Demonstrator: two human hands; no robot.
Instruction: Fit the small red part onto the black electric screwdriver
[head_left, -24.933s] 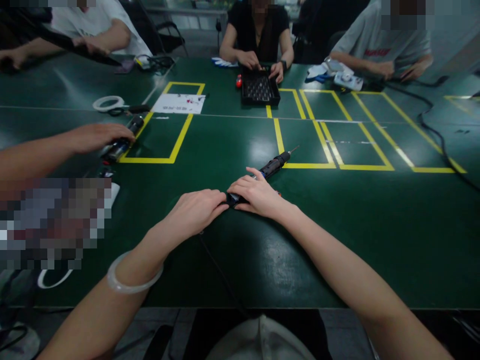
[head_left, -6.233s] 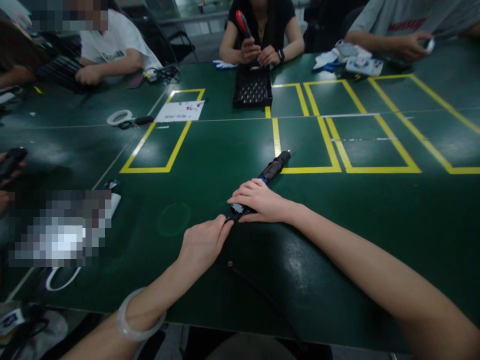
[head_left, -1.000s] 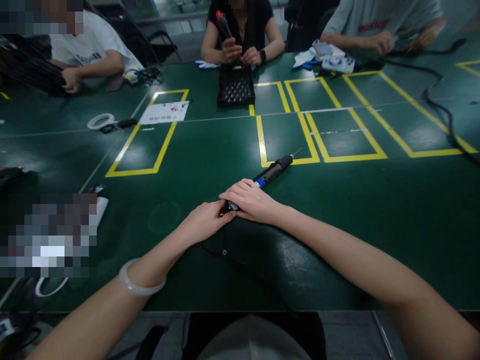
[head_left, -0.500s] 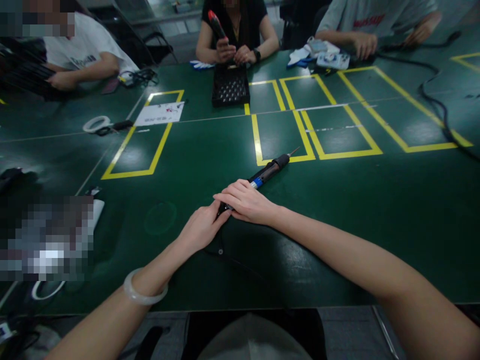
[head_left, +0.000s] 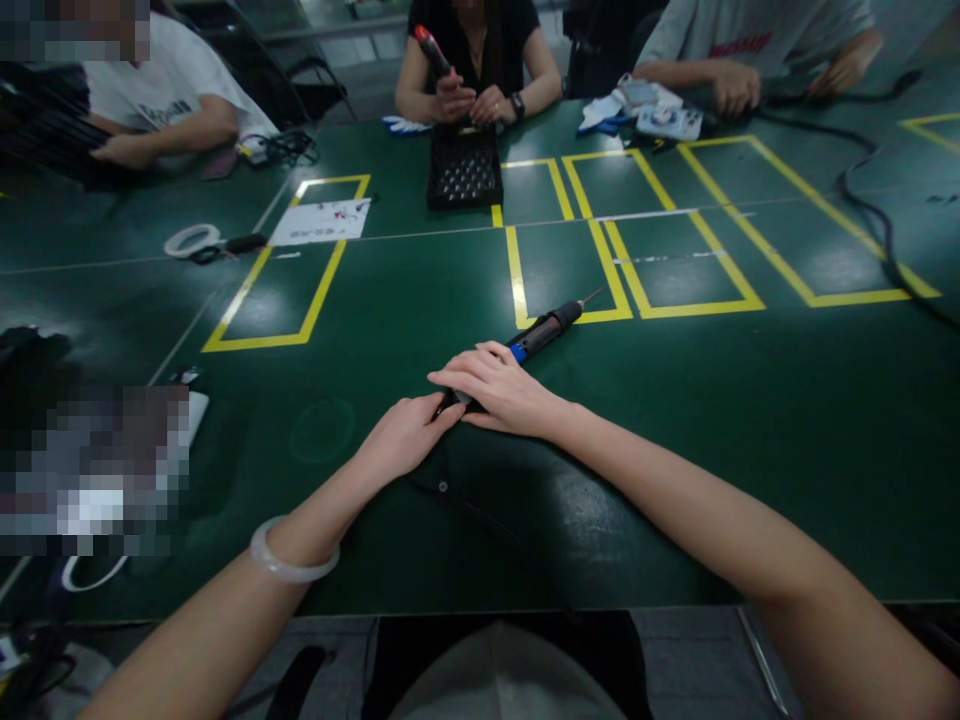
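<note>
A black electric screwdriver (head_left: 546, 329) with a blue band lies on the green table (head_left: 675, 420), its bit pointing to the far right across a yellow tape line. My right hand (head_left: 501, 390) lies over its rear end, fingers curled down on the handle. My left hand (head_left: 401, 438) reaches in from the left, its fingertips pinched against the very end of the tool under my right hand. A thin black cable (head_left: 480, 515) runs from that end back toward me. What my left fingertips pinch is hidden.
Yellow tape rectangles (head_left: 675, 260) mark the table. A black tray (head_left: 463, 167) stands at the far middle before a person holding a red-tipped tool (head_left: 433, 48). A white tape ring (head_left: 189, 240) and paper sheet (head_left: 321, 221) lie far left. Other people sit around the table; a black cord (head_left: 877, 220) trails at right.
My hands and the screwdriver keep their hold; the view has shifted slightly, and my left fingers sit a little closer under my right hand.
</note>
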